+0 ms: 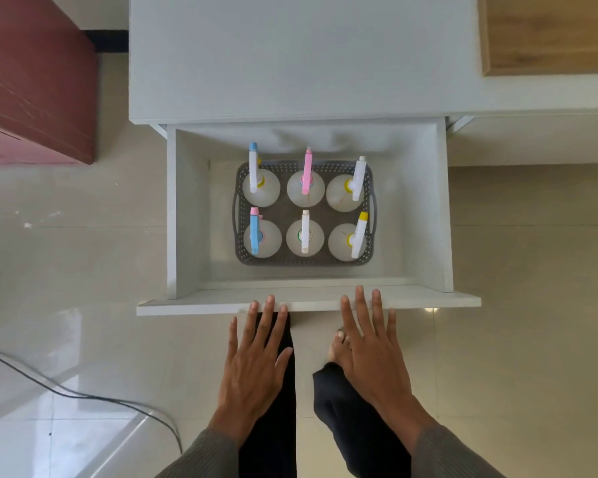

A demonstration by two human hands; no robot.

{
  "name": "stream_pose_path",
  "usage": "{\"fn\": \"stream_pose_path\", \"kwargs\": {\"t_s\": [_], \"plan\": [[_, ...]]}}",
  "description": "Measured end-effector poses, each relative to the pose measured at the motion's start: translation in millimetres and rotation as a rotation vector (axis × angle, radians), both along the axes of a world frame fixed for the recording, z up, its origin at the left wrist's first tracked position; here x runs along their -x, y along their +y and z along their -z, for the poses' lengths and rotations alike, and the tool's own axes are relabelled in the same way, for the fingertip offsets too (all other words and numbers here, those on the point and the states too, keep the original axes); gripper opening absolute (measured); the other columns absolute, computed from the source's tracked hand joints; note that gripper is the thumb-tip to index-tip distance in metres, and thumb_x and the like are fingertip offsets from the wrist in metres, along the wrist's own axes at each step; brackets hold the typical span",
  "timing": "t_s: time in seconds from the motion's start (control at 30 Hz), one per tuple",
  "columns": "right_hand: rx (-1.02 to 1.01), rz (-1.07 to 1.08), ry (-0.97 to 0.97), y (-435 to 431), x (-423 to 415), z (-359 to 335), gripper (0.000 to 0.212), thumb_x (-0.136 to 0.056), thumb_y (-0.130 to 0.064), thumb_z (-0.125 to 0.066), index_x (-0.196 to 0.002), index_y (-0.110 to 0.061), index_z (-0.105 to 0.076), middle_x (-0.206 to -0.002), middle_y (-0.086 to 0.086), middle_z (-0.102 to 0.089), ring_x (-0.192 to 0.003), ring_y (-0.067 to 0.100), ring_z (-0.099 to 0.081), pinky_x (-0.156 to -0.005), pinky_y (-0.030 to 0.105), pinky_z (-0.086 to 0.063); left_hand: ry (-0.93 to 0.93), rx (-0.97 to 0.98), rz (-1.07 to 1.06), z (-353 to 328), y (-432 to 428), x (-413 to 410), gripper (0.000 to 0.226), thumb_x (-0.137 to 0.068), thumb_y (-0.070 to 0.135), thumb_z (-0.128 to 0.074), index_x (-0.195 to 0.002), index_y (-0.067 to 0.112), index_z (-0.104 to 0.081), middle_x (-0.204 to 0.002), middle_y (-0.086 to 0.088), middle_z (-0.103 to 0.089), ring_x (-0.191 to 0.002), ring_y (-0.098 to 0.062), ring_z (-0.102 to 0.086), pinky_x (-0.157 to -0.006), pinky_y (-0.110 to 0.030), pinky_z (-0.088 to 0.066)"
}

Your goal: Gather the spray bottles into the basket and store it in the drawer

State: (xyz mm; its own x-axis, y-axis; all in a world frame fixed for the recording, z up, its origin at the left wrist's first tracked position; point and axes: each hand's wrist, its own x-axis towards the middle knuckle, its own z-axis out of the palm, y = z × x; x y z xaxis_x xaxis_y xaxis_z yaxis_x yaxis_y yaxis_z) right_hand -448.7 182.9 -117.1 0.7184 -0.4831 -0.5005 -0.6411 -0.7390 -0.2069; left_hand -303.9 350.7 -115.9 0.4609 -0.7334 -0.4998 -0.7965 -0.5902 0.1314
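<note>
The left hand (256, 360) and the right hand (373, 357) are held flat and apart. Their fingers are straight and spread, and nothing is gripped. The fingertips are laid at the top edge of the drawer front (194, 305); whether pressure is applied cannot be told. Below the hands the floor (83, 270) is seen, with a cable (83, 396) lying off to the left.

Past the front, the drawer (183, 215) is pulled fully open. The grey perforated basket (304, 261) is set on its bottom near the middle, apart from all four walls. Six bottles (304, 236) are stood upright in it in two rows of three, with trigger heads of white, blue, pink and yellow. Farthest, the white desk (301, 56) is seen above the drawer.

Gathering is judged finished and the basket placed, so closing the drawer is taken to be the step in hand. An even push from both hands on the front is called for, so that the drawer is run in straight and the bottles are not toppled. The tall heads should be watched against the edge of the desk.

No brand, label or writing can be read on the bottles, the basket or the drawer.
</note>
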Motion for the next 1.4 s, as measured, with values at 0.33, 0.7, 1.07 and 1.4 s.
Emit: {"fn": "stream_pose_path", "kwargs": {"t_s": [0.33, 0.7, 1.07, 1.4], "plan": [[0.071, -0.058, 0.038, -43.7, -47.4, 5.0, 0.098, -0.089, -0.052, -0.061, -0.159, -0.018, -0.002, -0.167, 0.016, 0.0, -0.154, 0.04, 0.001, -0.122, 0.06, -0.015, -0.013, 0.027, -0.032, 8.5, -44.8, -45.0, 0.071, -0.098, 0.047, -0.036, -0.158, 0.021, -0.008, -0.167, -0.006, -0.003, -0.153, -0.03, -0.004, -0.121, -0.055, -0.011], [0.155, -0.059, 0.053, -100.6, -118.0, 6.7, 0.102, -0.08, -0.044, -0.071, -0.159, -0.014, -0.014, -0.167, 0.019, -0.005, -0.153, 0.042, -0.002, -0.121, 0.061, -0.017, -0.014, 0.09, -0.004, 9.6, -105.1, -115.8, 0.07, -0.098, 0.051, -0.025, -0.158, 0.021, -0.008, -0.167, -0.007, -0.006, -0.153, -0.03, -0.007, -0.121, -0.054, -0.01], [0.226, -0.036, 0.015, -150.5, -176.9, 17.7, 0.105, -0.086, -0.047, -0.066, -0.158, -0.016, 0.004, -0.166, 0.018, 0.011, -0.152, 0.041, 0.011, -0.123, 0.061, -0.009, -0.051, 0.127, 0.025, 19.8, -157.6, -174.1, 0.074, -0.098, 0.059, -0.018, -0.158, 0.02, -0.003, -0.167, -0.008, 0.001, -0.153, -0.031, 0.0, -0.121, -0.058, -0.012], [0.363, -0.093, -0.102, -187.3, -206.0, 21.2, 0.097, -0.087, -0.035, -0.067, -0.16, -0.019, -0.004, -0.168, 0.014, 0.001, -0.155, 0.036, -0.001, -0.12, 0.066, -0.002, -0.189, 0.231, 0.077, 9.2, -207.2, -219.1, 0.069, -0.1, 0.053, -0.021, -0.158, 0.019, -0.003, -0.167, -0.009, 0.005, -0.154, -0.03, 0.002, -0.121, -0.057, -0.007]]}}
